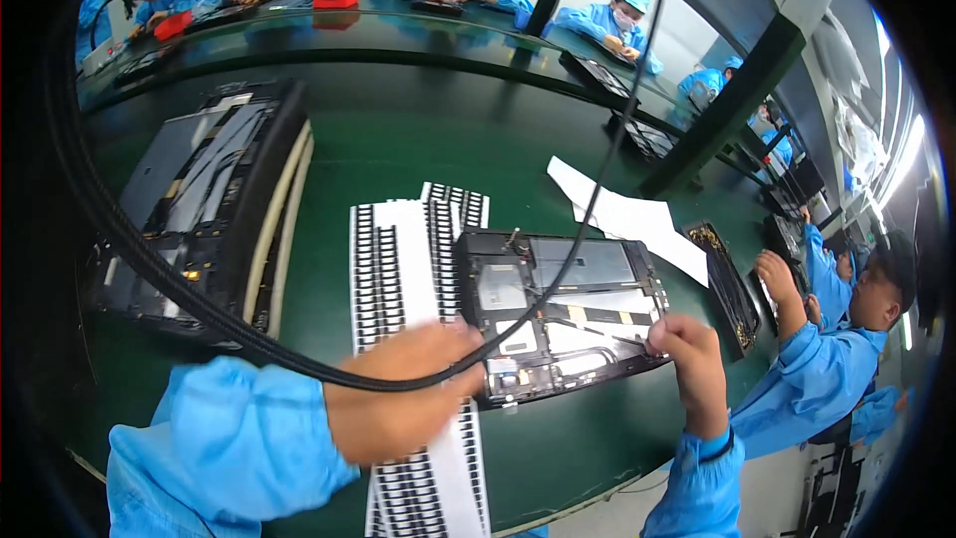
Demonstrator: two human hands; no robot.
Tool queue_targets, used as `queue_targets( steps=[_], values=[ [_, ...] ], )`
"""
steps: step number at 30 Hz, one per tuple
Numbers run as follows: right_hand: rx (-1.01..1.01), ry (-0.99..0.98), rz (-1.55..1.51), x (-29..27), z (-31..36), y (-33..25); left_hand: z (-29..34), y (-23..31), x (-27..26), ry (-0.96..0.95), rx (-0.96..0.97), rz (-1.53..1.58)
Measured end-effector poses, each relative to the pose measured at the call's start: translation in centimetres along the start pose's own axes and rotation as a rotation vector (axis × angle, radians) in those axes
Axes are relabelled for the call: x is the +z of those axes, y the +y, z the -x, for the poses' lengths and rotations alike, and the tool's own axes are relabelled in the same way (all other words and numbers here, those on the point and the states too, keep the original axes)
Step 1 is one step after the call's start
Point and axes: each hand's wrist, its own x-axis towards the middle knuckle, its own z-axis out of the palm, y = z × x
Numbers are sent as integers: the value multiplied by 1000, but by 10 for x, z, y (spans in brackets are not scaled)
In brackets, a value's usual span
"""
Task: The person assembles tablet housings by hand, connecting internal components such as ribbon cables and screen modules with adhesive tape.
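An opened flat electronic device (588,264), perhaps a tablet, lies in front of me with its grey plates and dark cables exposed. My left hand (413,394) is at its lower left edge, over white sheets of black adhesive pieces (374,274). Motion blurs its fingers, and a black cable crosses in front of it. At the device's right edge is my right hand (692,364), its fingers curled and thumb pressed against the index finger. Whatever it may hold is too small to make out.
Similar opened devices (199,169) are stacked on the left. White paper pieces (632,219) lie beyond the device, and a black tray (725,289) with gold-coloured bits stands right. A braided black cable (199,304) loops across the view. Co-workers in blue sit opposite and at right.
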Motion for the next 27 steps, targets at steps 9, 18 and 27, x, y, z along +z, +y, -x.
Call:
queue_targets(
  steps=[9, 18, 27],
  values=[
    [-459, -239, 183, 44, 20, 2, -44, 23, 49, -41, 245, 120],
    [-383, -247, 98, 44, 14, 4, -46, 22, 46, -92, 230, 66],
    [-418, -223, 179, 44, 15, 5, -46, 23, 49, -94, 223, 73]
  ],
)
